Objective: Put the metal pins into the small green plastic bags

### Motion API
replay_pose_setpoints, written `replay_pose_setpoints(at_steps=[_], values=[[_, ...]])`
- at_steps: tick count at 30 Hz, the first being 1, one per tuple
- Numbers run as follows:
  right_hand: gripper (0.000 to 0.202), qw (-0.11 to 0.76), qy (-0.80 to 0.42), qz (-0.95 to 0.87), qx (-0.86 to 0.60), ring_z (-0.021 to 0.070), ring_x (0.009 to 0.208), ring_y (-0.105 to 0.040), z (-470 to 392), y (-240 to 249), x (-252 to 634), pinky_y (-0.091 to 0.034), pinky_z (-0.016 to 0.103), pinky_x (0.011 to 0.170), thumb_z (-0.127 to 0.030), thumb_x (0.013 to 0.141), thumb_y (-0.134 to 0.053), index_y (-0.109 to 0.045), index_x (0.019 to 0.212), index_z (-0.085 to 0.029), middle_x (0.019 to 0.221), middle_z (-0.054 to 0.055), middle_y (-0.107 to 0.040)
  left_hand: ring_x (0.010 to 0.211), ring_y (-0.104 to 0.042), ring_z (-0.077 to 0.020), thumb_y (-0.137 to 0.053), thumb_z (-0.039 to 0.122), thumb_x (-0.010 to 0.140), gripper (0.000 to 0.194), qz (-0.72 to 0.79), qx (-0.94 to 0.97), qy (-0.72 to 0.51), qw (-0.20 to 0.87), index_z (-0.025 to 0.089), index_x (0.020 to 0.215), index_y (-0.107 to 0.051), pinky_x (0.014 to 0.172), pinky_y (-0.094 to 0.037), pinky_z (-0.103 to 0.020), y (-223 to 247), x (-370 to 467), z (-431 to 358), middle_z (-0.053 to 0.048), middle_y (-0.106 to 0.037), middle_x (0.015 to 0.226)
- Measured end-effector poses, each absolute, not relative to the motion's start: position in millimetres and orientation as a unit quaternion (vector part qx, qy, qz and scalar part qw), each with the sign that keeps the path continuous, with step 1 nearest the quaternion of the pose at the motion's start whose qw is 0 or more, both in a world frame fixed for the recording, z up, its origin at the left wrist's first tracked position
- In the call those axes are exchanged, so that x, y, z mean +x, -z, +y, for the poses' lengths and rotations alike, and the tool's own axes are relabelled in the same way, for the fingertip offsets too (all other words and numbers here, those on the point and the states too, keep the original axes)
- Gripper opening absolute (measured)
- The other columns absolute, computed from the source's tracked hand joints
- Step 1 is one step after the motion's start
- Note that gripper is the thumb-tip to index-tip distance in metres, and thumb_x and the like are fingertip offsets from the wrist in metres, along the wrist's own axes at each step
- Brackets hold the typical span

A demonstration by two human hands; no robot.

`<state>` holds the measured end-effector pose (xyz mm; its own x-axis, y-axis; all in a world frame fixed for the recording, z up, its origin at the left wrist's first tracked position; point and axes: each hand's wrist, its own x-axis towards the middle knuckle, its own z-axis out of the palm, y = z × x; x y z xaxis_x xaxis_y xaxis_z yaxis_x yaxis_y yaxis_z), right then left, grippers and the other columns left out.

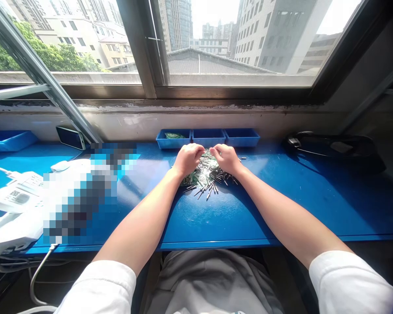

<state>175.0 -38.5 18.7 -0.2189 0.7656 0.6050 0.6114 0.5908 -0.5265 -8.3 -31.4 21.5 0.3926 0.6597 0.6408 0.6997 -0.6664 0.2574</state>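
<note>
A loose pile of small metal rivet-like pins (205, 176) lies on the blue tabletop (196, 222), with green pieces mixed in beneath them. My left hand (189, 158) is over the pile's left side, its fingers curled and pinched together. Facing it from the right, my right hand (227, 158) is closed in a similar pinch. A small gap separates the two sets of fingertips. Anything they hold is too small to make out.
Behind the pile stand three joined blue bins (208, 138); the left one contains a green packet (174, 135). White chargers and a power strip (18, 192) crowd the left, near a phone (70, 138) leaning by a metal bar. At right lies a black bag-like object (336, 146).
</note>
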Motion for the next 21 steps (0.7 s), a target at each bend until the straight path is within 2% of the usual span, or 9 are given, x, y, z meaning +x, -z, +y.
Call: replay_pose_setpoints(at_steps=[4, 11, 15, 18, 21], values=[[0.024, 0.489, -0.208, -0.751, -0.392, 0.0141, 0.066, -0.056, -43, -22, 174, -0.043, 0.027, 0.06, -0.041, 0.082, -0.058, -0.064, 0.089, -0.019, 0.074, 0.002, -0.065, 0.085, -0.063, -0.0192, -0.051, 0.021, 0.087, 0.015, -0.424, -0.831, 0.361, 0.016, 0.017, 0.088, -0.066, 0.08, -0.046, -0.032, -23, -9, -31, -0.005, -0.071, 0.09], [0.03, 0.506, -0.285, -0.714, -0.393, 0.0145, 0.067, -0.058, -41, -24, 178, -0.046, 0.027, 0.062, -0.047, 0.074, -0.063, -0.067, 0.077, -0.018, 0.073, 0.002, -0.066, 0.088, -0.064, -0.0183, -0.051, 0.026, 0.088, 0.017, -0.431, -0.83, 0.354, -0.015, 0.018, 0.094, -0.065, 0.083, -0.047, -0.031, -22, -8, -31, -0.005, -0.071, 0.096], [0.025, 0.515, -0.238, -0.693, -0.445, 0.0149, 0.066, -0.058, -35, -24, 182, -0.047, 0.027, 0.062, -0.042, 0.073, -0.063, -0.068, 0.076, -0.018, 0.073, 0.002, -0.067, 0.088, -0.064, -0.018, -0.053, 0.021, 0.085, 0.024, -0.463, -0.809, 0.362, -0.024, 0.018, 0.107, -0.061, 0.085, -0.048, -0.031, -20, -10, -27, -0.006, -0.07, 0.097], [0.02, 0.521, -0.163, -0.659, -0.517, 0.0164, 0.067, -0.058, -28, -24, 192, -0.048, 0.03, 0.066, -0.035, 0.073, -0.059, -0.069, 0.079, -0.019, 0.076, 0.002, -0.069, 0.089, -0.063, -0.0198, -0.054, 0.018, 0.082, 0.025, -0.501, -0.787, 0.359, -0.016, 0.016, 0.106, -0.061, 0.084, -0.049, -0.032, -18, -16, -24, -0.007, -0.068, 0.097], [0.024, 0.515, -0.082, -0.631, -0.574, 0.0205, 0.076, -0.06, -17, -21, 209, -0.049, 0.036, 0.076, -0.03, 0.072, -0.056, -0.07, 0.087, -0.019, 0.085, 0.004, -0.071, 0.091, -0.062, -0.0216, -0.051, 0.017, 0.081, 0.024, -0.536, -0.767, 0.352, 0.001, 0.016, 0.102, -0.063, 0.085, -0.048, -0.034, -17, -21, -21, -0.008, -0.067, 0.098]])
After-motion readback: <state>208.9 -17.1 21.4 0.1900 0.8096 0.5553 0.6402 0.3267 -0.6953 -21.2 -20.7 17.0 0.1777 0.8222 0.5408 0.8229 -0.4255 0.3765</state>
